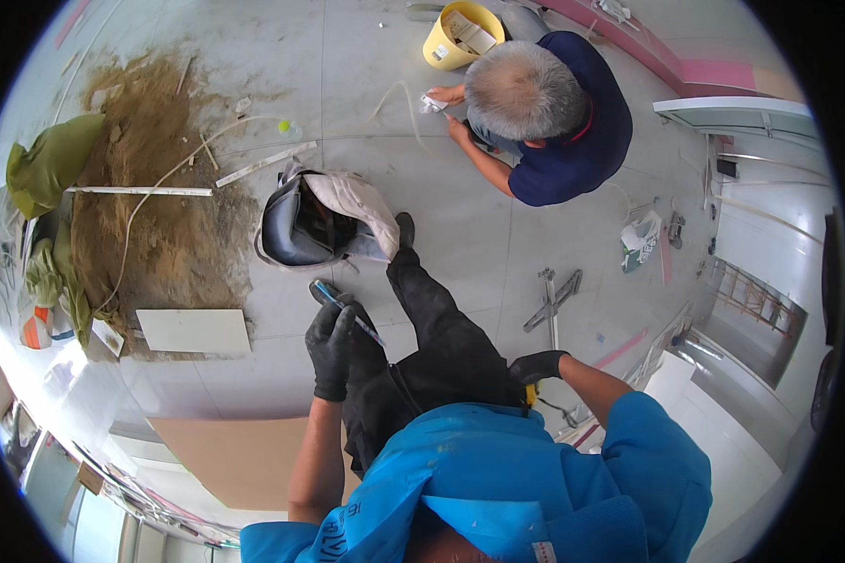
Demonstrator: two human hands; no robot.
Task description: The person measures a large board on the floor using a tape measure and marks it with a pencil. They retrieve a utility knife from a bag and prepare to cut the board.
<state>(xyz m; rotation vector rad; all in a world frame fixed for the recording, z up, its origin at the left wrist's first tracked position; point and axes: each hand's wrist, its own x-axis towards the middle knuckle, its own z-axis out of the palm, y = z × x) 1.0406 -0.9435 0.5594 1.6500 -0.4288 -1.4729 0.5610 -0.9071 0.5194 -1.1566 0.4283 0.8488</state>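
Observation:
My left hand [333, 349], in a dark grey work glove, is closed around a slim blue-and-white pen [368, 330]. The pen slants across the fingers above my left thigh. My right hand [536, 367], gloved the same way, rests against my right hip, its fingertips hidden at the trousers. Just below it a small yellow thing [532, 393] shows at my waist, too covered to name. Ahead of my feet stands an open grey-and-black bag [296, 225] with a pale flap folded back; its dark inside is hard to make out.
A crouching co-worker [573, 122] handles something white beside a yellow bucket [446, 47]. Left lies a heap of brown sand [131, 225] with sacks [56, 164] and a white tile piece [194, 330]. A metal cross-shaped tool [552, 302] lies right; a tan board [235, 450] is near-left.

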